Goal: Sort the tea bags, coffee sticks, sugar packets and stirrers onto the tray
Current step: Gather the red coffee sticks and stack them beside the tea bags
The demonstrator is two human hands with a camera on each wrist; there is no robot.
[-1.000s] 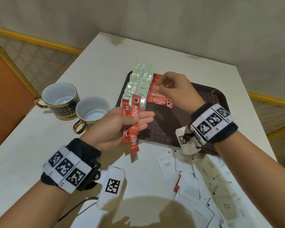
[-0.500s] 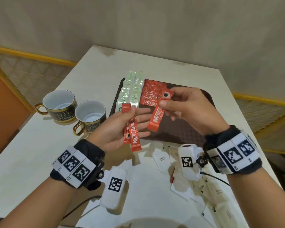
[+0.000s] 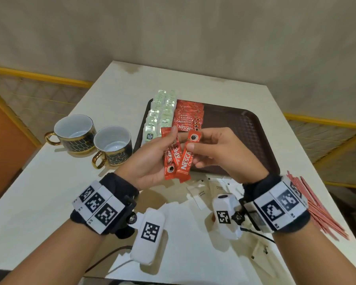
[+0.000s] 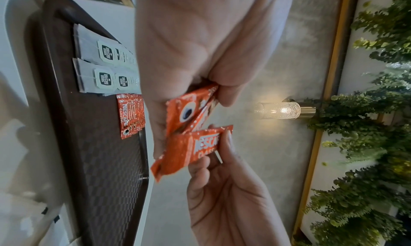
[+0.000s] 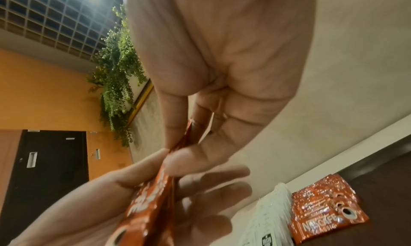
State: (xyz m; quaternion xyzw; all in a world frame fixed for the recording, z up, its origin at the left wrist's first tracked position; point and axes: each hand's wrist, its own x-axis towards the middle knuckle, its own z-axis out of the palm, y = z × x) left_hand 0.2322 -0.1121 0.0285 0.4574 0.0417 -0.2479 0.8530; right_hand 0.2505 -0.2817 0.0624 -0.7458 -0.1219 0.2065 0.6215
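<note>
My left hand [image 3: 170, 140] grips two red coffee sticks [image 3: 169, 161] upright above the tray's near edge, thumb on top. My right hand [image 3: 195, 140] pinches a third red coffee stick [image 3: 185, 161] between thumb and fingers, right beside the left hand's pair. The left wrist view shows the pair [image 4: 189, 112] and the right hand's stick [image 4: 200, 148] just below it. On the brown tray [image 3: 245, 128], tea bags [image 3: 160, 114] lie in two rows at the left, with a stack of coffee sticks [image 3: 188, 118] next to them.
White sugar packets [image 3: 201, 194] lie scattered on the table in front of the tray. A heap of red stirrers [image 3: 317, 206] lies at the right, partly behind my right wrist. Two dark cups with gold handles [image 3: 74, 132] [image 3: 112, 145] stand left of the tray.
My right hand left the stack on the tray and came back holding one coffee stick, now close against the left hand's sticks. Both hands are nearer to me.
</note>
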